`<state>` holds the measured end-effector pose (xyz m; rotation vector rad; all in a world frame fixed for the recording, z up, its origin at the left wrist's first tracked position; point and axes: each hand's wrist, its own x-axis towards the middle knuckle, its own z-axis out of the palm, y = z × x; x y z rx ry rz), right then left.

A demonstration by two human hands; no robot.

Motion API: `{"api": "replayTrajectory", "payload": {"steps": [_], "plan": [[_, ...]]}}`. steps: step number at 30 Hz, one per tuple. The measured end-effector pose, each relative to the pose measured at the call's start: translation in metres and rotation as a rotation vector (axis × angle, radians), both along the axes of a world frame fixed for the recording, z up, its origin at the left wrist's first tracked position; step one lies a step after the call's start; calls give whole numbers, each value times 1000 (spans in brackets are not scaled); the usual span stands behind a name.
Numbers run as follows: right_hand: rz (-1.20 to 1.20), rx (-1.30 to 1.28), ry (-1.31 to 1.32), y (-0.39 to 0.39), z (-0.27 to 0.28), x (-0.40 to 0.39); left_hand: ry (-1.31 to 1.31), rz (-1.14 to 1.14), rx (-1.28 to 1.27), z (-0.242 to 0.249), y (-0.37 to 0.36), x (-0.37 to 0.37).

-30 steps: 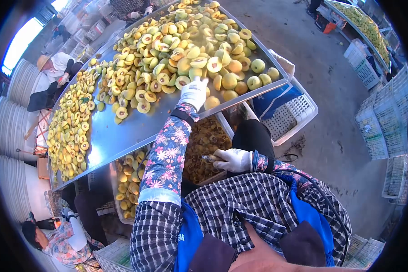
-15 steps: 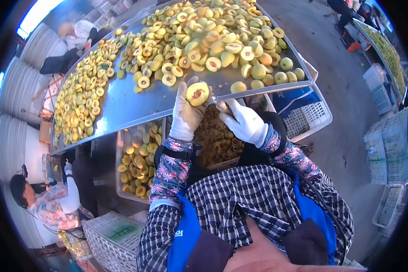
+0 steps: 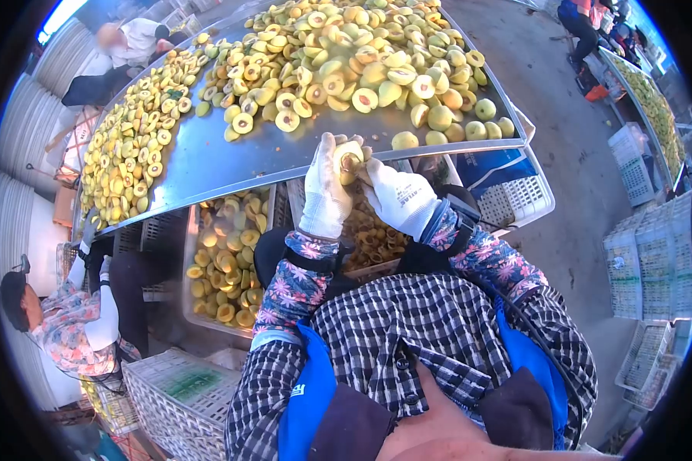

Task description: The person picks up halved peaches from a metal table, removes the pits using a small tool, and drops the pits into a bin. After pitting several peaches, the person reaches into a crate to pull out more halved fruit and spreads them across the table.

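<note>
My left hand (image 3: 324, 192), in a white glove, is closed around a yellow peach half (image 3: 348, 160), its cut face turned up with a brownish hollow in the middle. My right hand (image 3: 404, 200), also gloved, is closed and pressed against the right side of that half. In its grip is a small metal tool, mostly hidden now by fingers and fruit. Both hands are just over the near edge of a metal table (image 3: 238, 173) heaped with peach halves (image 3: 361, 65). Under them a container of brownish pits and scraps (image 3: 373, 234) shows between my knees.
To the left, below the table edge, a crate (image 3: 190, 288) holds peach halves. A white crate (image 3: 542, 196) with a blue bag stands to the right. One co-worker (image 3: 77, 307) sits at the left, another (image 3: 134, 46) across the table. Stacked crates (image 3: 653, 261) stand far right.
The peach half has tilted in my left hand, and my right hand has moved left against it, covering the tool. The co-worker at left has reached up to the table edge.
</note>
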<state>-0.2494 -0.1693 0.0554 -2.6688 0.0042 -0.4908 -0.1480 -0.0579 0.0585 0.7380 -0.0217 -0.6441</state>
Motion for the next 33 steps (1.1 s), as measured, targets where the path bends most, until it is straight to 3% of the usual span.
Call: {"api": "replayTrajectory", "payload": {"steps": [2, 7, 10, 12, 14, 15, 17, 24, 26, 29, 33], "plan": [[21, 10, 22, 1, 1, -3, -27, 23, 27, -4, -1, 0], [103, 383, -79, -3, -12, 2, -128, 32, 25, -6, -3, 1], [100, 291, -51, -16, -11, -1, -323, -114, 133, -14, 6, 16], [125, 274, 7, -20, -5, -7, -384, -363, 465, 2, 19, 15], [137, 380, -39, -22, -1, -10, -236, -415, 370, -3, 21, 19], [95, 533, -15, -23, -3, -11, -164, -344, 131, -3, 21, 16], [63, 556, 38, -22, -5, -13, -142, -269, -224, -4, 24, 11], [4, 474, 77, -11, 3, -15, -77, -254, -352, 7, 16, -1], [10, 346, -32, -11, -3, -13, 98, -230, -423, -2, 11, 5], [-2, 200, -47, -5, 0, -18, 136, -84, -237, -6, 5, 3], [79, 217, 11, 2, -7, -18, 110, 67, -23, 2, -3, -7]]}}
